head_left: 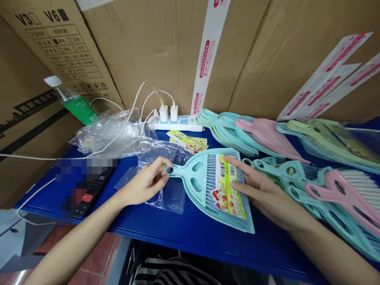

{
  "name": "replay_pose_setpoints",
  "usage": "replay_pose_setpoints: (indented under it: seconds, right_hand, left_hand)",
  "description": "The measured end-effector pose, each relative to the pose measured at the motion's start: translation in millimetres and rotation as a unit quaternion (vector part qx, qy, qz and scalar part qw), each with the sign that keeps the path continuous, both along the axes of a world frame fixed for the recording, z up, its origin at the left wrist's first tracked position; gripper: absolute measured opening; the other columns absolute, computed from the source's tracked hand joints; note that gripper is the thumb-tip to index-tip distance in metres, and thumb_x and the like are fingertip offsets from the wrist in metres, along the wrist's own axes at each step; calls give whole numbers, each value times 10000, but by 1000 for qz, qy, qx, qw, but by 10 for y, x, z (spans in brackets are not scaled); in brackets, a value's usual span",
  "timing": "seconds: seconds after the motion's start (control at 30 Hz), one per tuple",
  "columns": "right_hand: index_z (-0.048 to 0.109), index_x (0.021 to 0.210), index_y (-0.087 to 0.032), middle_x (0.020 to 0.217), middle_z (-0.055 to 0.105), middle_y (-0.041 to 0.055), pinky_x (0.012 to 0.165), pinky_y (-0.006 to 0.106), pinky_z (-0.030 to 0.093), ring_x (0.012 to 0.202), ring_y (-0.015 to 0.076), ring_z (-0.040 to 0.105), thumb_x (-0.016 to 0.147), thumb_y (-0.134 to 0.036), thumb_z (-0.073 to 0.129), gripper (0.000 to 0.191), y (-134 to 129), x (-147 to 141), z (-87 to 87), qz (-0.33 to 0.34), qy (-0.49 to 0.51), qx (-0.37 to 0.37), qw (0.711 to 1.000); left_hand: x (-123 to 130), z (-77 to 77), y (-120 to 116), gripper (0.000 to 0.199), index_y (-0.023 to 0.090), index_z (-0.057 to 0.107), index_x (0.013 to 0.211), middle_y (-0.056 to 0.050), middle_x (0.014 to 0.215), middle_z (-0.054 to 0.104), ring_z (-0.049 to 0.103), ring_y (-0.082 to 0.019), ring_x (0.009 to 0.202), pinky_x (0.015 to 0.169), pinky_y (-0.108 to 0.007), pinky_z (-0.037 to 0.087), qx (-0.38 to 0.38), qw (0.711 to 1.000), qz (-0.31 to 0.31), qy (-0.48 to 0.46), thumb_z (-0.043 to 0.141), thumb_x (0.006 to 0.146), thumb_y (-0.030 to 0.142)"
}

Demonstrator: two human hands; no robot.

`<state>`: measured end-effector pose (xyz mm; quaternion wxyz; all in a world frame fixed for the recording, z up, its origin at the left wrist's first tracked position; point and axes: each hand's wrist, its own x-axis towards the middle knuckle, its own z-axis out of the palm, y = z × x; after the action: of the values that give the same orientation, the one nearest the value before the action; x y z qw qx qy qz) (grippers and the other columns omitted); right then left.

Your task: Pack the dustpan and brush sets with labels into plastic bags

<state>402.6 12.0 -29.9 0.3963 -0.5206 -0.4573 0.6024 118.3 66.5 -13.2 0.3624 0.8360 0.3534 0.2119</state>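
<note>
A light-blue dustpan [194, 164] lies at the middle of the table with a matching brush nested in it. Over the grey-blue bristles [210, 182] sits a yellow and white printed label card [230, 190]. My left hand [150, 180] pinches the end of the handle, thumb and index finger closed around it. From the right, my right hand [264, 190] grips the wide end of the set, its fingers lying over the card; the underside of its grip is hidden. Beneath the handle is a clear plastic bag [169, 198].
More dustpans [267, 134] are stacked at the back right, with several loose brushes [329, 198] in front. Spare label cards [188, 141] lie by a power strip [184, 123]. Plastic bags [103, 134], a bottle [77, 105], a phone [92, 190] and white cables are at left. Cardboard boxes [166, 51] stand behind.
</note>
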Motion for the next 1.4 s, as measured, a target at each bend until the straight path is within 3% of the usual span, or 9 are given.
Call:
replay_pose_setpoints:
  seconds: [0.2,0.43,0.8,0.87,0.97,1.03,1.13,1.3,1.4]
  right_hand:
    - [418,1441,-311,1467,485,71,1033,478,450,1310,323,471,741,-561,708,798,-18,-20,-14,3,8,9,1000]
    - [400,1448,-297,1502,438,82,1069,480,414,1323,313,459,742,-543,721,813,-34,-64,-26,-2,34,1,999]
    - [404,1447,-316,1483,465,70,1061,493,420,1321,289,467,805,-450,701,720,-38,-255,-166,21,109,4,994]
    - [379,1464,-313,1478,471,75,1051,490,432,1311,291,479,796,-458,708,759,-35,-251,-164,16,107,-5,994]
    - [361,1474,-311,1473,477,80,1043,479,440,1297,291,494,765,-475,732,817,-29,-227,-156,4,107,-21,994]
    - [363,1472,-306,1456,496,87,1041,473,443,1281,292,510,738,-492,752,851,-29,-212,-147,-2,107,-32,994]
    - [370,1468,-309,1438,516,90,1027,466,455,1257,292,531,715,-510,766,875,-33,-208,-129,-9,105,-40,994]
    - [396,1459,-322,1419,534,87,1024,477,452,1228,286,555,748,-493,740,808,-45,-217,-113,5,104,-28,994]
    - [383,1465,-321,1427,525,88,1030,480,447,1234,281,551,767,-485,725,794,-52,-218,-118,15,108,-20,994]
  left_hand:
    - [41,-67,-41,317,204,343,1247,87,667,394,415,-92,529,535,-214,354,36,999,-4,38,371,931,205]
    - [31,-102,-39,352,195,334,1286,83,678,417,441,-94,511,520,-214,366,121,989,48,73,365,936,216]
    - [88,-38,-109,322,181,398,1278,53,710,527,523,-100,563,558,-213,444,147,989,-30,15,410,959,227]
    - [25,4,-61,260,177,487,1195,28,725,562,553,-115,592,596,-228,471,203,978,32,33,400,956,234]
    - [-145,47,83,261,164,588,1032,-72,893,639,628,-185,755,708,-304,507,268,927,227,129,357,937,240]
    - [-260,46,183,291,151,607,1010,-108,937,658,653,-234,801,718,-342,514,233,903,294,211,352,900,238]
    - [-344,21,255,314,165,619,968,-53,776,666,649,-200,660,676,-317,512,132,923,257,256,326,854,175]
    - [-267,36,196,231,201,589,860,28,644,618,593,-118,497,556,-227,481,33,976,158,144,361,867,235]
    - [-231,71,174,209,198,568,826,33,621,611,605,-111,496,531,-210,474,-18,986,136,90,385,876,287]
